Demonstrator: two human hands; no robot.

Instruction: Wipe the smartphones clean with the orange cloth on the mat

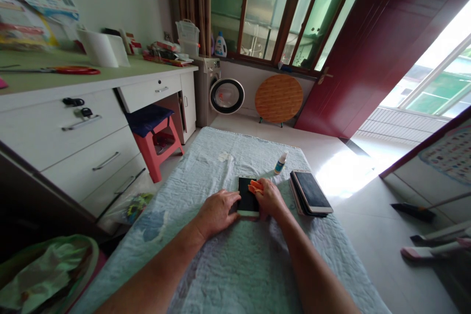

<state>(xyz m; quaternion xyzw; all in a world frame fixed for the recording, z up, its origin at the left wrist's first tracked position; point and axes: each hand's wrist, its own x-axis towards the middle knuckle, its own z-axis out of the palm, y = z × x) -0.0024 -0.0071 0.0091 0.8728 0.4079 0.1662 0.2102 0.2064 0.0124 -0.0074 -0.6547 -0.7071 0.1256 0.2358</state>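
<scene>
A smartphone (247, 194) with a dark screen lies flat on the pale green quilted cloth (228, 260) that covers the table. My left hand (217, 212) rests against the phone's left edge, fingers curled onto it, steadying it. My right hand (270, 198) is closed on a small orange cloth (255, 186) and presses it on the upper right part of the screen. A stack of other phones (311, 192) lies just to the right of that hand. Behind it stands a small spray bottle (280, 162).
A white desk with drawers (91, 132) runs along the left, with a red stool (156, 140) tucked beneath. A washing machine (217, 91) and a round wooden tabletop (278, 98) stand at the far wall. A green bag (44, 270) sits at lower left.
</scene>
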